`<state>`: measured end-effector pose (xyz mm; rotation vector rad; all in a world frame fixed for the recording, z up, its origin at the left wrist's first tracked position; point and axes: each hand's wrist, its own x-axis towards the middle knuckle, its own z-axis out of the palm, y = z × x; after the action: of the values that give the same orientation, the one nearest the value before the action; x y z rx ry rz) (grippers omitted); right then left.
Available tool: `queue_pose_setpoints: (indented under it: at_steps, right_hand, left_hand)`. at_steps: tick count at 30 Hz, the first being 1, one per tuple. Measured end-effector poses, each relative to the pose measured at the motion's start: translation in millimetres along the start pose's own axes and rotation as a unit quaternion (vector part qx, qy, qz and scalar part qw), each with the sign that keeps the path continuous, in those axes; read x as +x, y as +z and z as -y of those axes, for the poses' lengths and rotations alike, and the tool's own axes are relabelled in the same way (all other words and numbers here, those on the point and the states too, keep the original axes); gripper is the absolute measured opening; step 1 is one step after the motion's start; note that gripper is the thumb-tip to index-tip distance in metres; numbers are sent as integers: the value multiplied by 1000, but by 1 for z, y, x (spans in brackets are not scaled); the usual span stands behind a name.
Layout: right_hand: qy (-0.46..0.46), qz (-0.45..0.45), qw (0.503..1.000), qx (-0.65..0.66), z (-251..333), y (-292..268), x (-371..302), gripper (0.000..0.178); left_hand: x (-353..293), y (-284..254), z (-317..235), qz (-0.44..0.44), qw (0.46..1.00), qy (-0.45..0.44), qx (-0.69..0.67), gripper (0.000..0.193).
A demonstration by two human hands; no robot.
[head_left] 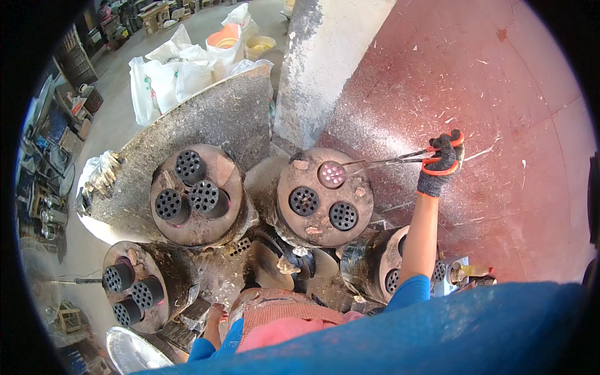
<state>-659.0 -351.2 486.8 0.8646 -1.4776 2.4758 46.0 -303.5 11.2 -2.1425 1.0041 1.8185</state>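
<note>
My right hand [442, 157], in a dark work glove, is closed on the orange handles of long metal tongs [390, 162]. The tongs' tips reach the edge of a glowing pink coal briquette [331, 175] with round holes. It sits in the top of a round stove [304, 236], beside a black briquette [304, 201] and another dark briquette [343, 215]. Whether the tips grip the glowing one, I cannot tell. My left hand [217, 312], bare, hangs low near my body at the lower left. Its fingers are too small and partly hidden to make out.
A second stove [215, 234] with raised briquettes stands left of centre, a third [150, 323] at lower left and another [392, 240] under my right arm. A curved metal sheet [206, 112] stands behind. White sacks [165, 87] stand beyond it; red floor [525, 156] lies right.
</note>
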Motion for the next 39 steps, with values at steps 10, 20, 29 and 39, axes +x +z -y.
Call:
queue_pose_setpoints:
  at_steps: [10,20,29,39]
  right_hand:
    - [-6,-155,986,-65,-53,8,15,31]
    - [-60,-185,963,-188,-67,48,13,21]
    - [5,-184,935,-304,-64,65,15,27]
    - [1,-156,988,13,-73,72,24,27]
  left_hand:
    - [18,-13,46,74,997,-21,-28,31]
    - [13,-16,40,-27,995,17,-98,20]
    - [8,-16,46,-1,997,-12,-75,23]
    - [18,-25,66,-30,994,-3,-104,23]
